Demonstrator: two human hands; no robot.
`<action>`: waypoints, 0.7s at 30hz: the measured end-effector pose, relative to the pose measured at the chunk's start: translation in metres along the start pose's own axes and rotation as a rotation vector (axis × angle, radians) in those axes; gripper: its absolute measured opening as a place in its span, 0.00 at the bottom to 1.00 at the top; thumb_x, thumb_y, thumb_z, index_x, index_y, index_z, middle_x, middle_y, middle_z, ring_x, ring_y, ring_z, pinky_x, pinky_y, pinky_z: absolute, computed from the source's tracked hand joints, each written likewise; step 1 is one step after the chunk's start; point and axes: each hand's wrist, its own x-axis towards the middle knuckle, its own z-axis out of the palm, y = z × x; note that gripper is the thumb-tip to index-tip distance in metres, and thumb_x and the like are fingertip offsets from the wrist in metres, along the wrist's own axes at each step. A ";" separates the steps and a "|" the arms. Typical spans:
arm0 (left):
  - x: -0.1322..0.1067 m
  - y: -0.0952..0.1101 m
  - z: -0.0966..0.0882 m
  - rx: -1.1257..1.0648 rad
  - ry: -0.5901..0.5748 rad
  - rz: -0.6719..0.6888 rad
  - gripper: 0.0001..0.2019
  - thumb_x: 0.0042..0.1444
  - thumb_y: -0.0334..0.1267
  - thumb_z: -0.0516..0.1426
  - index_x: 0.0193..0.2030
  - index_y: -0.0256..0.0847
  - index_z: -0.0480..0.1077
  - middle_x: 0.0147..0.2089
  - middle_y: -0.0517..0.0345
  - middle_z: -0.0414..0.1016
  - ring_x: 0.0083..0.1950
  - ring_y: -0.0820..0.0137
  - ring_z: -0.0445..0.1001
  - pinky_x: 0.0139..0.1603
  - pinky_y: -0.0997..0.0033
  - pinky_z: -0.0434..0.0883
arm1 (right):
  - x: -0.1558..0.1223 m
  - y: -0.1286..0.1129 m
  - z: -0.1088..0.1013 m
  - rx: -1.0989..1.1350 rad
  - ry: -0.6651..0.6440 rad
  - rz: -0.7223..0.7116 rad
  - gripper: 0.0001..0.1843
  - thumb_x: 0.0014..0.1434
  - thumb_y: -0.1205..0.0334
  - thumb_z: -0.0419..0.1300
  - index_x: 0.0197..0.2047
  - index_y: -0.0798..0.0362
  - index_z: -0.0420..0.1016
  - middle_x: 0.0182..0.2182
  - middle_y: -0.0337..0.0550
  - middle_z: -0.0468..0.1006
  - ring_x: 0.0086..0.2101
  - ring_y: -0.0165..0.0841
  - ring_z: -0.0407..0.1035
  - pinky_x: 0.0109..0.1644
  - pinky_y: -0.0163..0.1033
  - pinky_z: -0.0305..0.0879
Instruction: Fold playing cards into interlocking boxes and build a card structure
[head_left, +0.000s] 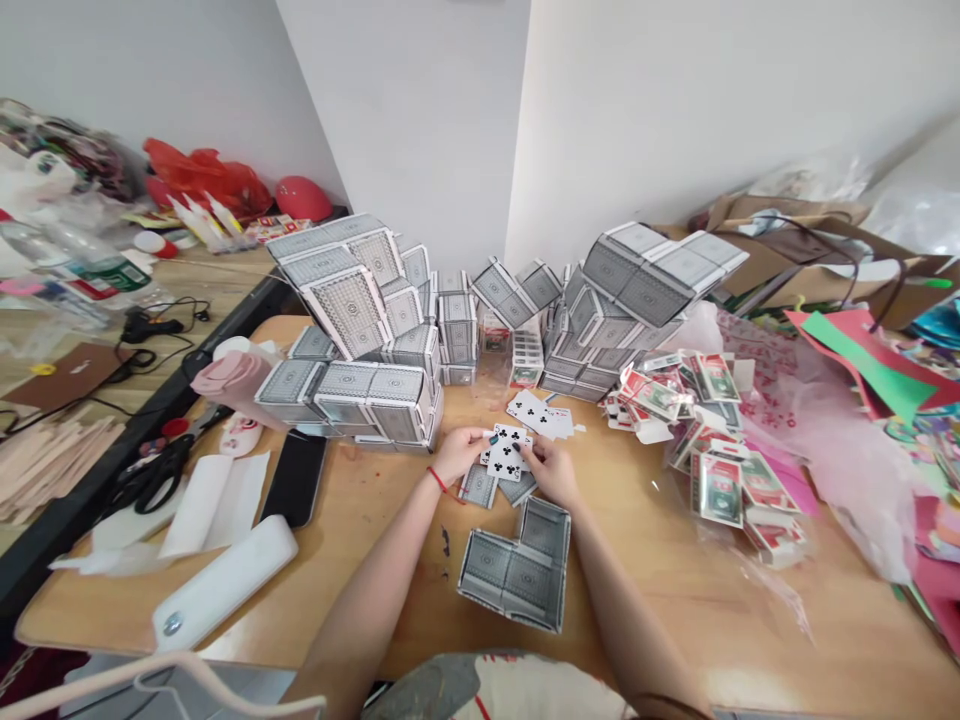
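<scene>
Between my two hands are a few playing cards, face up, the front one showing clubs. My left hand, with a red string at the wrist, pinches their left edge. Fingers of my right hand close on the right edge. Just below lie face-down cards on the table, and beyond the hands are loose face-up cards. Nearer to me, between my forearms, sits an L-shaped open tray folded from grey-backed cards.
Stacked grey card blocks stand at the left and right. Opened card boxes lie in a heap on the right. A black phone, a white handheld device and black scissors are on the left.
</scene>
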 end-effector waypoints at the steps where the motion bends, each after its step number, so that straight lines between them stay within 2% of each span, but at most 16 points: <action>1: -0.001 0.001 0.000 -0.020 -0.005 -0.008 0.14 0.45 0.38 0.58 0.38 0.32 0.71 0.33 0.53 0.76 0.31 0.71 0.72 0.33 0.72 0.69 | 0.000 -0.001 0.000 0.042 -0.033 -0.005 0.16 0.52 0.49 0.52 0.30 0.54 0.68 0.22 0.40 0.72 0.22 0.30 0.63 0.23 0.32 0.56; 3: -0.003 0.003 0.000 -0.050 -0.015 -0.022 0.14 0.44 0.38 0.58 0.38 0.32 0.71 0.33 0.54 0.76 0.31 0.71 0.72 0.33 0.71 0.69 | -0.001 -0.002 -0.001 0.091 -0.069 -0.001 0.15 0.52 0.50 0.52 0.32 0.54 0.68 0.25 0.42 0.74 0.24 0.32 0.66 0.24 0.33 0.58; 5: -0.004 0.004 0.000 -0.055 -0.018 -0.030 0.14 0.44 0.37 0.58 0.38 0.32 0.71 0.32 0.54 0.76 0.32 0.70 0.73 0.34 0.71 0.69 | 0.000 -0.001 0.000 0.077 -0.056 0.013 0.15 0.51 0.49 0.52 0.31 0.54 0.68 0.24 0.42 0.73 0.23 0.32 0.65 0.23 0.33 0.57; 9: -0.003 0.004 0.000 -0.045 -0.014 -0.027 0.13 0.44 0.36 0.58 0.38 0.32 0.71 0.33 0.54 0.76 0.33 0.70 0.73 0.34 0.71 0.69 | 0.000 0.001 0.001 -0.022 0.021 0.006 0.17 0.51 0.47 0.52 0.23 0.53 0.64 0.17 0.37 0.67 0.19 0.28 0.59 0.21 0.32 0.52; 13: -0.003 0.003 0.000 -0.029 -0.015 -0.015 0.13 0.45 0.36 0.57 0.38 0.32 0.71 0.33 0.53 0.76 0.33 0.70 0.73 0.34 0.71 0.69 | 0.000 -0.001 0.002 -0.061 0.037 0.002 0.19 0.51 0.46 0.51 0.21 0.53 0.61 0.14 0.33 0.60 0.17 0.26 0.53 0.20 0.31 0.47; 21: -0.001 0.001 0.000 -0.024 -0.014 -0.002 0.13 0.46 0.34 0.57 0.39 0.32 0.70 0.34 0.53 0.76 0.33 0.71 0.73 0.34 0.72 0.69 | 0.002 0.000 0.000 -0.121 0.043 -0.008 0.19 0.51 0.47 0.51 0.20 0.52 0.60 0.14 0.33 0.58 0.17 0.26 0.51 0.20 0.31 0.46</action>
